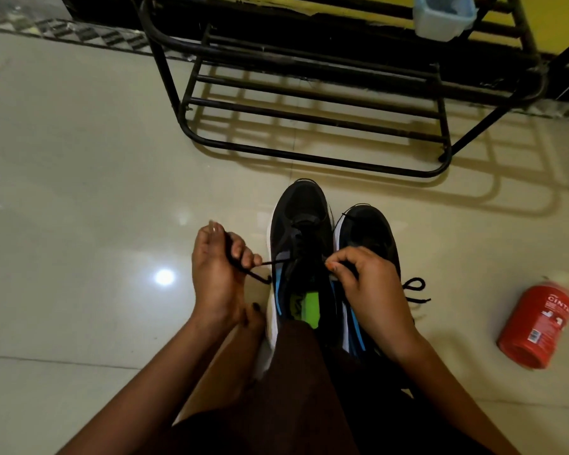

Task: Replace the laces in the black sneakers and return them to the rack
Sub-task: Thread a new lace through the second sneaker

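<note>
Two black sneakers stand side by side on the floor, toes pointing at the rack. The left sneaker (301, 224) has a green insole and a black lace (270, 263) threaded through its eyelets. My left hand (216, 267) is closed on one end of that lace and holds it out to the left. Over the same shoe's right eyelets, my right hand (365, 280) pinches the other end. The right sneaker (372, 229) is partly hidden under my right hand. A loose loop of black lace (414, 290) lies on the floor to its right.
A black metal shoe rack (312, 103) stands just beyond the sneakers, its lower shelves bare. A pale blue plastic bin (440, 14) sits on its upper part. A red bottle (536, 323) lies on the tile floor at the right. My bare foot and knee are beside the shoes.
</note>
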`<state>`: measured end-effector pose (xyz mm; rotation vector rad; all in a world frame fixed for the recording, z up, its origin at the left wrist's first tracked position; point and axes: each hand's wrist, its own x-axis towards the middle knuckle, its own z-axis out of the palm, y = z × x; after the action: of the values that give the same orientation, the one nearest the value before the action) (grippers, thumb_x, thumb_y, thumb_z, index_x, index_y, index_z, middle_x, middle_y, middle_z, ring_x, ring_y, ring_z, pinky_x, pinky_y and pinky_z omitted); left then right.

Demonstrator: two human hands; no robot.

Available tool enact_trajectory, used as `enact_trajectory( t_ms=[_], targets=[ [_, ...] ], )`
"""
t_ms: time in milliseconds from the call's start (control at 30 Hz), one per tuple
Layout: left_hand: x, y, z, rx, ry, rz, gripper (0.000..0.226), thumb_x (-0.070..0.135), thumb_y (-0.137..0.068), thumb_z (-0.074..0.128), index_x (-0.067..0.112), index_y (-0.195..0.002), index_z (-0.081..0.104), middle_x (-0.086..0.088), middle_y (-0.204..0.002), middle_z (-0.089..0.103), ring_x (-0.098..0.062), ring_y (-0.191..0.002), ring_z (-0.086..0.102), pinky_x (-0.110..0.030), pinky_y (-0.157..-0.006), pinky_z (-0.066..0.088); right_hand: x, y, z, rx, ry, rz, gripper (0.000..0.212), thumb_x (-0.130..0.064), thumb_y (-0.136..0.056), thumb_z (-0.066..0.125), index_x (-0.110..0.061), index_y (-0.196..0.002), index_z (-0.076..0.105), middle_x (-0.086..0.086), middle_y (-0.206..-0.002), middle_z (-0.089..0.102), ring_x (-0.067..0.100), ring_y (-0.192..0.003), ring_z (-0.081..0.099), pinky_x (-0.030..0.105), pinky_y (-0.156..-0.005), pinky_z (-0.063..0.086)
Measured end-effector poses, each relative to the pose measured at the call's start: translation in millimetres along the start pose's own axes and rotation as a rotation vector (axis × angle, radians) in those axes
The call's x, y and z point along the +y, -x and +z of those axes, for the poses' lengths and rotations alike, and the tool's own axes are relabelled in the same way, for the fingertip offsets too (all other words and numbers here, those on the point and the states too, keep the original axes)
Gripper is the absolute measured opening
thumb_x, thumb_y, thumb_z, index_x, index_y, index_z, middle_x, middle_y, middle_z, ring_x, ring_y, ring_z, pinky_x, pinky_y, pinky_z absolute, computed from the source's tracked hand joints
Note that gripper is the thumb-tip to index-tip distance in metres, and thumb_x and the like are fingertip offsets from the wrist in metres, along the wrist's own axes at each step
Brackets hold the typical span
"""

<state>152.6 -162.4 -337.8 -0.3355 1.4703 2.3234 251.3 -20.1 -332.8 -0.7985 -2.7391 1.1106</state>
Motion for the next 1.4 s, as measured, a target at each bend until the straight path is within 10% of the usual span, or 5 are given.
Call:
enact_trajectory(
  t_ms=[233,433,900,1233,1400],
  targets=[
    [-6.8,-4.6,-10.5,-0.41,-1.242,0.332,0.029,0.044,-0.082,0.062,0.03,-0.106,0.059,0.012,-0.09,0.063,-0.004,-0.051,0.053,-0.018,-0.054,0.041,2.7,0.6,2.9,-0.009,0.04,0.027,0.012,-0.021,-0.092,0.054,-0.024,-0.082,0.059,-0.006,-0.083,0.059,0.007,-0.076,0.057,0.014,-0.06,0.038],
    [-13.9,-1.9,-3.1,-0.464,-1.122,0.312,0.018,0.03,-0.078,0.071,0.022,-0.071,0.056,0.002,-0.071,0.063,-0.013,-0.069,0.058,-0.033,-0.068,0.049,2.2,2.1,3.5,-0.042,0.052,0.108,0.016,-0.023,-0.097,0.044,-0.021,-0.084,0.054,-0.003,-0.073,0.064,0.01,-0.066,0.061,0.031,-0.059,0.051],
    [-22.4,2.7,-9.8,-0.31,-0.911,0.216,0.019,0.018,-0.082,0.068,0.023,-0.067,0.059,0.012,-0.062,0.058,0.002,-0.067,0.056,-0.007,-0.061,0.04,0.6,7.5,0.9,-0.039,-0.217,0.212,0.024,-0.018,-0.095,0.05,-0.028,-0.074,0.055,-0.006,-0.077,0.067,0.004,-0.071,0.065,0.032,-0.073,0.057],
    [49.6,4.8,-6.6,-0.264,-1.212,0.565,0.013,0.038,-0.08,0.067,0.047,-0.071,0.062,0.028,-0.067,0.063,0.01,-0.08,0.057,-0.045,-0.102,0.028,-36.2,6.8,-46.0,-0.062,-0.592,0.211,0.02,-0.003,-0.091,0.052,-0.014,-0.093,0.069,-0.002,-0.064,0.064,0.001,-0.044,0.047,0.012,-0.042,0.037],
    [106.0,16.7,25.3,-0.402,-1.041,0.564,0.013,0.028,-0.08,0.068,0.036,-0.071,0.066,0.018,-0.071,0.069,0.007,-0.079,0.062,-0.003,-0.068,0.04,-74.5,5.5,-90.8,-0.171,-0.889,0.203,0.018,-0.004,-0.092,0.048,-0.005,-0.091,0.065,0.004,-0.068,0.068,0.007,-0.047,0.054,0.015,-0.042,0.043]
  ],
)
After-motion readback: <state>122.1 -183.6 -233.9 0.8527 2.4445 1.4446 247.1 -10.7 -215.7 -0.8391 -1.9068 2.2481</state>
